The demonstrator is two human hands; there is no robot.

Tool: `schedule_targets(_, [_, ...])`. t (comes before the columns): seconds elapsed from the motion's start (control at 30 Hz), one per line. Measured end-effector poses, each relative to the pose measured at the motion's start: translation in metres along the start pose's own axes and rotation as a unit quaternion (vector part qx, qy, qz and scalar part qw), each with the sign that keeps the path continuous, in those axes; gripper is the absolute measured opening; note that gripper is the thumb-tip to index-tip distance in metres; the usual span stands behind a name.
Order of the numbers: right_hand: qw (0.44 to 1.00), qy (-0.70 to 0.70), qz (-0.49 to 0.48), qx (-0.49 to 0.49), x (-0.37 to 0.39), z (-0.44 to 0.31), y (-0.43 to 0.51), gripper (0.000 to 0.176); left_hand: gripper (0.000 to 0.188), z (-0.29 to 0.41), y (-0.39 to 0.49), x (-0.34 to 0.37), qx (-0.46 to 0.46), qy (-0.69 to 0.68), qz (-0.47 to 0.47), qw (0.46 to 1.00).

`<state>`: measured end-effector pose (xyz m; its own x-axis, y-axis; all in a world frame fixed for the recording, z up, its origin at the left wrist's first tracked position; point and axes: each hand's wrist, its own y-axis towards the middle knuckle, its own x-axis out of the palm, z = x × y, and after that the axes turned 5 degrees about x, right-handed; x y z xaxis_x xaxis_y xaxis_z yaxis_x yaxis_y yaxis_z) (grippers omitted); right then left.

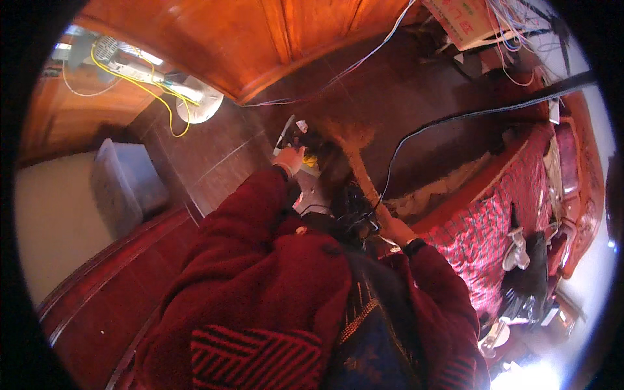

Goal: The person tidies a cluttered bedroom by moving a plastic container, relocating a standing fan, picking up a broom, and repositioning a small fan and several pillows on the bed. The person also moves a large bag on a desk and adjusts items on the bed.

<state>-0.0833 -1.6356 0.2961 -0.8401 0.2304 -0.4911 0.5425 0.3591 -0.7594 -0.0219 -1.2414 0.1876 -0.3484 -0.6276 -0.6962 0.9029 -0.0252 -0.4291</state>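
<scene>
My right hand [396, 229] is closed round the lower end of a short straw-coloured broom [358, 161], whose fanned bristles rest over the dark tiled floor. My left hand [289, 160] reaches down to the floor beside a pile of litter, over what looks like a dustpan [286, 129] with a pale edge; how its fingers grip there cannot be told. A crumpled whitish scrap [302, 126] lies just beyond that hand, and something yellow [309, 161] shows to its right. Dark cables [356, 217] lie tangled between my two hands.
A translucent plastic bin [134, 180] stands at the left. Beyond it are a standing fan's round base [200, 102] with a yellow cord and an orange wooden cabinet [243, 48]. A black cable [438, 122] hangs across the right. A checked cloth [477, 234] and a cardboard box [460, 24] are there too.
</scene>
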Motion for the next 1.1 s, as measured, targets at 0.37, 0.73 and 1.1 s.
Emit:
schedule_targets(0.37, [0.975, 0.183, 0.077, 0.104, 0.084, -0.094, -0.12, 0.062, 0.055, -0.049, -0.041, -0.026, 0.074, -0.04, -0.005, 0.996])
schedule_targets(0.73, [0.763, 0.608, 0.117, 0.187, 0.262, -0.105, -0.228, 0.07, 0.043, -0.091, -0.119, -0.091, -0.009, -0.099, -0.09, 0.991])
schedule_targets(1.1, [0.586, 0.765, 0.206, 0.168, 0.399, -0.178, -0.231, 0.071, 0.04, -0.127, -0.127, -0.137, 0.245, 0.132, -0.157, 0.947])
